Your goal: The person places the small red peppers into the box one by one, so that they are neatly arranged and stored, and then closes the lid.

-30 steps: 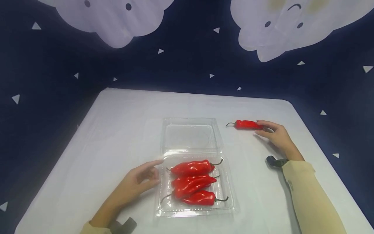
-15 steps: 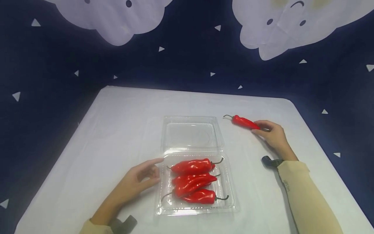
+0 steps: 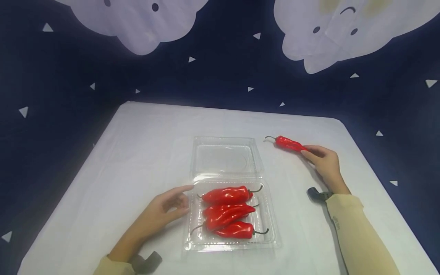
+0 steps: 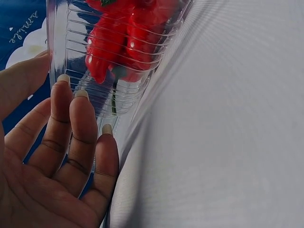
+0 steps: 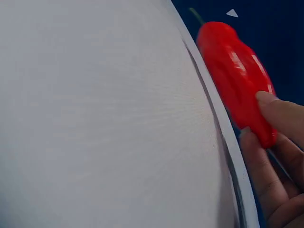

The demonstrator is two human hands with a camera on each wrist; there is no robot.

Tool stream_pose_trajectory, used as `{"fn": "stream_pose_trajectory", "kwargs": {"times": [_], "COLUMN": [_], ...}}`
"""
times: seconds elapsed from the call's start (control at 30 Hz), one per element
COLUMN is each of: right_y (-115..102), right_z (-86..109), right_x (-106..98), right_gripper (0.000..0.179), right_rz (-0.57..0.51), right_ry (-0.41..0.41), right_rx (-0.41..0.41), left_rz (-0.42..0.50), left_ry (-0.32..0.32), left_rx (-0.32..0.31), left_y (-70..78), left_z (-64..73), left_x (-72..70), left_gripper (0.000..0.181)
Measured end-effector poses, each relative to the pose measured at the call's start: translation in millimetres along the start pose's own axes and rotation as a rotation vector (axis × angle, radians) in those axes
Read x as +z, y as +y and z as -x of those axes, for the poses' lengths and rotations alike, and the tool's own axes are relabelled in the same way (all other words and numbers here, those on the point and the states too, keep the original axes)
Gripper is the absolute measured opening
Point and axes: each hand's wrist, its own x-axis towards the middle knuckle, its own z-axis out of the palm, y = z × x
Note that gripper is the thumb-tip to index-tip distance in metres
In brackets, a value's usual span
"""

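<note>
A red chili pepper (image 3: 288,143) with a green stem lies toward the back right, its stem pointing left. My right hand (image 3: 325,164) pinches its tapered tip between thumb and fingers; the right wrist view shows the pepper (image 5: 235,71) with the thumb on its near side. In the middle stands an open clear plastic clamshell box (image 3: 271,214), holding several red peppers (image 3: 227,195) laid crosswise. My left hand (image 3: 161,210) is at the box's left side, fingers relaxed and thumb apart. In the left wrist view its fingertips (image 4: 81,93) are at the ribbed box wall.
The box's clear lid (image 3: 223,158) is folded back flat behind it. A white cloth covers the table (image 3: 144,152). Behind rises a dark blue backdrop (image 3: 220,76) with white clouds and small triangles.
My right hand has taken hold of the pepper's tip, and the pepper has turned, its stem end swinging away toward the back. The left hand and the box stay in place.
</note>
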Motion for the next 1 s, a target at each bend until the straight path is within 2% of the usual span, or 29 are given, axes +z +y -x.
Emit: {"fn": "stream_pose_trajectory", "kwargs": {"times": [0.13,0.3,0.53,0.63,0.77,0.87,1.0], "right_y": [-9.4,-45.2,-98.1,-111.5,-118.1,-117.6,-115.1], "right_z": [17.6,53.0,106.1,128.1,153.5,168.1,185.2], "right_x": [-7.6,-18.8,-18.3,-12.2,-1.4,6.8,15.3], "right_gripper": [0.058,0.049,0.036,0.03,0.029,0.034,0.037], "right_rz": [-0.052,-0.149,-0.156,-0.204,-0.258,-0.228,-0.166], "right_ry": [0.035,0.035,-0.015,-0.077,-0.22,-0.315,-0.375], "right_rx": [-0.006,-0.062,-0.262,-0.352,-0.451,-0.511,-0.564], "left_rz": [0.007,0.015,0.01,0.014,0.018,0.024,0.031], "left_ry": [-0.008,-0.012,-0.007,-0.013,-0.016,-0.012,-0.011], "left_rx": [0.0,-0.027,-0.027,-0.021,-0.025,-0.024,-0.025], "left_y": [-1.3,0.6,-0.4,-1.7,-1.7,-0.9,-0.5], "left_z": [-0.5,-2.0,-0.9,-1.1,-1.8,-2.2,-1.9], "left_x": [1.2,0.6,-1.3,-1.7,-1.8,-1.9,-2.2], "left_gripper": [0.059,0.06,0.061,0.06,0.06,0.06,0.06]}}
